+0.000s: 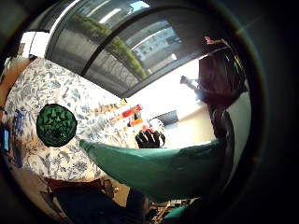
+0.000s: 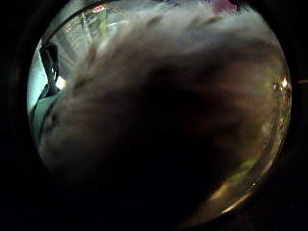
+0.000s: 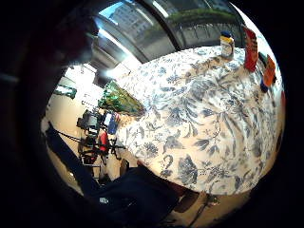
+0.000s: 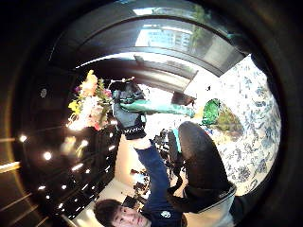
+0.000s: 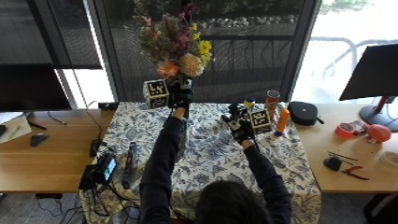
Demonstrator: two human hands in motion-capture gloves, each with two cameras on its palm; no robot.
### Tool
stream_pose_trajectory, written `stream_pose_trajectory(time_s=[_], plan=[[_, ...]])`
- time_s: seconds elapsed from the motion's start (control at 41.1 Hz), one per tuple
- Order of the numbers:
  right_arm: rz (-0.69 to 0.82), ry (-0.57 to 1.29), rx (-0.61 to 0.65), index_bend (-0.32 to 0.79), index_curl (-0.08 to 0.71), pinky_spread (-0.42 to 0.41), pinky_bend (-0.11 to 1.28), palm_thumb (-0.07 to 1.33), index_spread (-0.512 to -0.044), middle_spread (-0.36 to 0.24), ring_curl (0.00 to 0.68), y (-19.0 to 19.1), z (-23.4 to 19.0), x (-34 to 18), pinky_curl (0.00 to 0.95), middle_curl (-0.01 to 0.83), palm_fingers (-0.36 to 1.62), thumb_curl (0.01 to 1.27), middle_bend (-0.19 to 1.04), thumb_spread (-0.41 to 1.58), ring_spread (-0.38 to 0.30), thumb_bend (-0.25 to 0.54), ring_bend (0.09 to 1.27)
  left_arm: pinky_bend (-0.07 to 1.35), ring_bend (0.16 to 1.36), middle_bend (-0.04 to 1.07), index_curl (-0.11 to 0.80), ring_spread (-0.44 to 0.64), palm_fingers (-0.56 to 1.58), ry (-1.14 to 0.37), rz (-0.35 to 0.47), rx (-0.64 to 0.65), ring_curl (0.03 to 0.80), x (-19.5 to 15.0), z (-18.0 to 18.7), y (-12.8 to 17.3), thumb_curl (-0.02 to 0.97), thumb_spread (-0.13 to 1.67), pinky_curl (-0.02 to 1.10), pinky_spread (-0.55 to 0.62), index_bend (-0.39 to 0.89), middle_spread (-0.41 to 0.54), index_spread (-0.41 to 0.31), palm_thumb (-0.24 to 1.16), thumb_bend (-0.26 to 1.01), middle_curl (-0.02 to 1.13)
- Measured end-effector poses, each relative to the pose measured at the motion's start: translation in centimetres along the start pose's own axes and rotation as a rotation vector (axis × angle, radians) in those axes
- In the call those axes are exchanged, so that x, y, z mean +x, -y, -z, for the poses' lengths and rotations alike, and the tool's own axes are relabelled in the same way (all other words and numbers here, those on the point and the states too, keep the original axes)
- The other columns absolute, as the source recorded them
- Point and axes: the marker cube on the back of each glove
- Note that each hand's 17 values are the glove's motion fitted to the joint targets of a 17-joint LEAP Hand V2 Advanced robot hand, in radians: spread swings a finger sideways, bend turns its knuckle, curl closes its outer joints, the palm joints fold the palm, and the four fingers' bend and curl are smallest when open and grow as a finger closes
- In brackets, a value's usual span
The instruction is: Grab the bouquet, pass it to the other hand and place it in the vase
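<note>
Bouquet [image 5: 176, 39] gripped by left hand [image 5: 181, 96] fingers, raised

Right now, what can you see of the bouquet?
The bouquet is held upright, well above the table, by the left hand, whose fingers wrap its green stems. Its blooms are mixed: peach, cream, yellow, pink and dark purple, with spiky foliage. The right hand is apart from it. The right thumb-side view shows the same grip.

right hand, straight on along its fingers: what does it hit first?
Probably the small bottle near the table far edge, just beyond the open right hand. Depth is unclear, so the hand may pass above it.
</note>
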Motion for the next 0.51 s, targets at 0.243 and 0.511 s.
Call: stream_pose_trajectory(time_s=[0.243,0.511], plan=[[-0.192,-0.019,0.018,0.08,0.243,0.086,0.57,0.61,-0.325,-0.152,0.357,-0.8,1.3,1.4,0.374,0.396,0.39,0.46,0.24,1.08,-0.084,-0.024,0.5,0.56,0.81,0.69,0.682,-0.34,1.26,0.019,0.032,0.061,0.498,-0.6,1.1,1.3,0.53,0.98,0.55,-0.35,0.44,-0.304,-0.331,0.84,-0.02,0.62],[-0.243,-0.016,0.009,0.09,0.211,0.114,0.56,0.6,-0.327,-0.159,0.348,-1.1,1.2,2.5,0.361,0.389,0.38,0.43,0.23,1.1,-0.074,-0.023,0.5,0.55,0.8,0.67,0.705,-0.34,1.25,0.047,0.067,0.084,0.498,-5.2,1.5,2.7,0.547,0.97,0.55,-0.35,0.42,-0.305,-0.335,0.85,-0.02,0.63]])
